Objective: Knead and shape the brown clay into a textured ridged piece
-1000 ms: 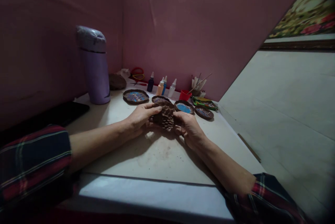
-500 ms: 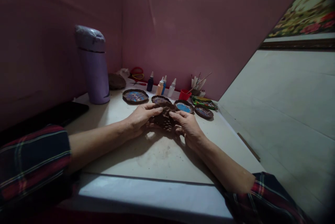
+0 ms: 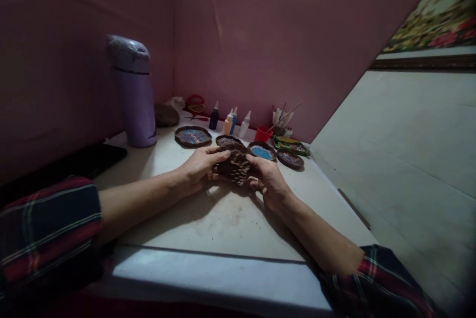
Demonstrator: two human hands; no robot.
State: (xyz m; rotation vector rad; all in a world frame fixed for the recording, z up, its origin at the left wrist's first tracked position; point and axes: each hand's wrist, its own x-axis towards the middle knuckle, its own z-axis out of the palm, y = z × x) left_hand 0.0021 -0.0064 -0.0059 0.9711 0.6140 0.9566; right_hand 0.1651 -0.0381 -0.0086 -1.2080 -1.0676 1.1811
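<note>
Between both hands, a dark brown piece of clay (image 3: 237, 166) with a dimpled, bumpy surface is held tilted up over the white table (image 3: 230, 226). My left hand (image 3: 201, 166) grips its left edge, thumb on the near face and fingers beneath. My right hand (image 3: 268, 176) pinches the right edge the same way. Just behind the clay lie shallow brown clay dishes: one with a mottled inside (image 3: 227, 141), partly covered by the clay, and one with a blue inside (image 3: 261, 150).
A purple bottle (image 3: 134, 95) stands at the left by a black flat object (image 3: 106, 157). Along the back are a clay lump (image 3: 166, 115), scissors (image 3: 197, 118), paint bottles (image 3: 228, 123), a red cup (image 3: 264, 134) and a green packet (image 3: 292, 146). More painted dishes (image 3: 193, 136) lie nearby.
The clay has tilted slightly, so more of its dimpled face shows. My right thumb has shifted a little to the right along its edge. The left hand has barely moved.
</note>
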